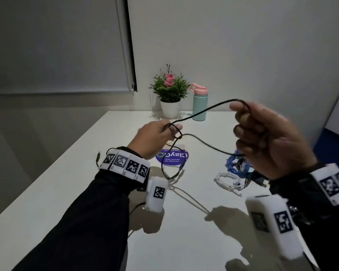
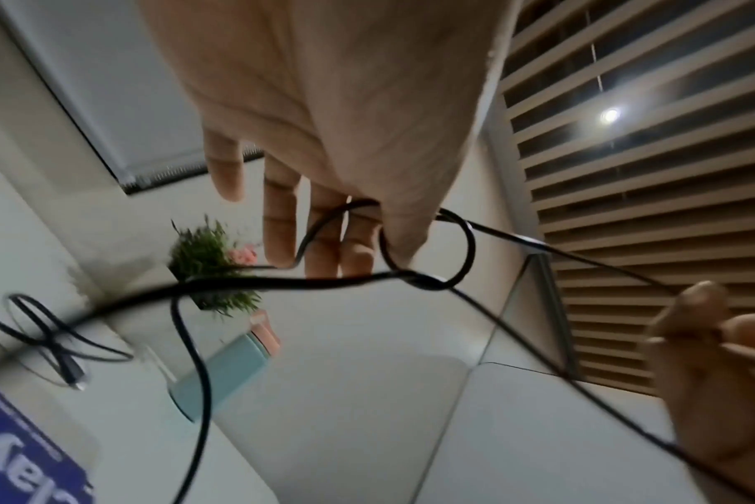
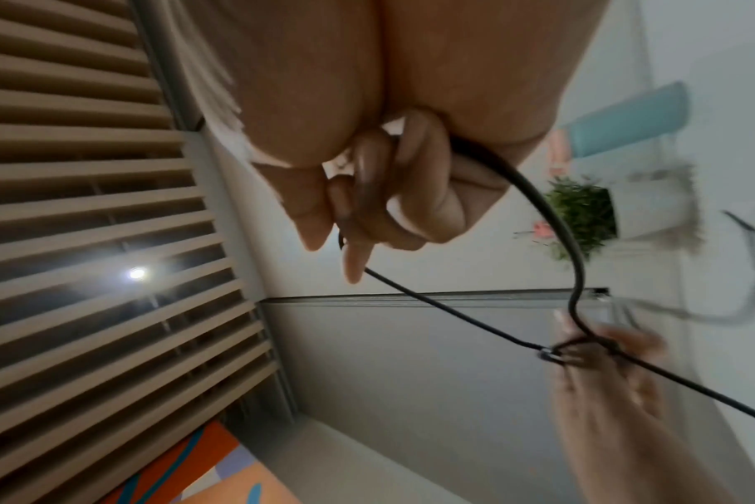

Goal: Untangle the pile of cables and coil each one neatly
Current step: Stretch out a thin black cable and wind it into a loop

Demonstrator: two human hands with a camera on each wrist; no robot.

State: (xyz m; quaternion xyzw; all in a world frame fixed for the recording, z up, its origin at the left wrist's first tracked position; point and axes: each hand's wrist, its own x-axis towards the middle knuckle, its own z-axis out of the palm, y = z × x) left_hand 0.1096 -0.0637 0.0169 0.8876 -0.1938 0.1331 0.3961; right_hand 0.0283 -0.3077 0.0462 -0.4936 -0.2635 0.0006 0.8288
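Fingers (image 1: 174,127) of the left hand (image 1: 155,137) are looped through and pinched on a black cable (image 1: 204,109), where a loose knot is seen just below the thumb; in the left wrist view the other fingers are held nearly straight behind it. Fingers (image 1: 243,132) of the right hand (image 1: 270,141) are curled tight round the same cable, which is bent over the index finger and led back out beneath the palm. Between the two hands the cable is held up in the air in two strands, while its remaining length is hung down from the left hand to the bench (image 1: 86,192), where a slack loop is laid beside a round blue sticker (image 1: 172,158).

On the bench near the right wrist a white cable (image 1: 228,181) is seen bundled, and just behind it a blue cable (image 1: 233,164) is seen wound up; both are judged to be coiled already, though their ends cannot be checked. A dark plug (image 1: 259,180) is lain beside them, and its cable is hidden by the right hand.

Work is therefore judged to be well advanced: the pile is separated, and the black cable is left to be freed of its knot and coiled. A potted plant (image 1: 169,90) and a teal bottle (image 1: 199,103) are stood at the far edge.
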